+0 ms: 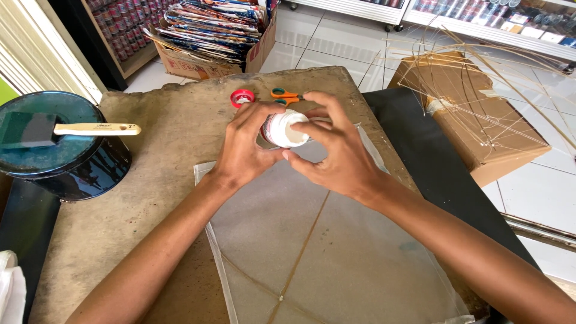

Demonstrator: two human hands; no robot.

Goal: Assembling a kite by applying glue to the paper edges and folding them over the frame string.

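**Both hands wrapped round a white spool above a clear kite sheet**

The left hand [243,150] and the right hand [336,150] meet just above the centre of the frame, and between them sits a white spool [287,129] with a red-printed band. The left hand's fingers curl round its left side and the thumb runs underneath; the right hand's fingers arch over the top while its thumb presses the lower edge. The spool's long axis runs roughly from the upper left to the lower right, and its pale round end face looks toward the camera and slightly right. It is held off the surface, above the top corner of the sheet.

Under the hands, a clear plastic kite sheet [354,264] lies flat, filling the lower middle of the frame, with thin crossed sticks [303,246] showing through it. It rests on a worn brown work board [162,138].

Just beyond the fingers, a red tape roll [242,96] and orange-handled scissors [285,94] lie on the board.

At the left edge, a dark round tin [72,171] is closed by its lid, and a foam brush [60,129] with a pale wooden handle lies across the top, handle pointing right.

At the top, an open cardboard box [192,66] is packed with a stack of colourful printed sheets [210,27]. At the upper right, a closed cardboard carton [474,114] carries a bundle of thin sticks [480,102].
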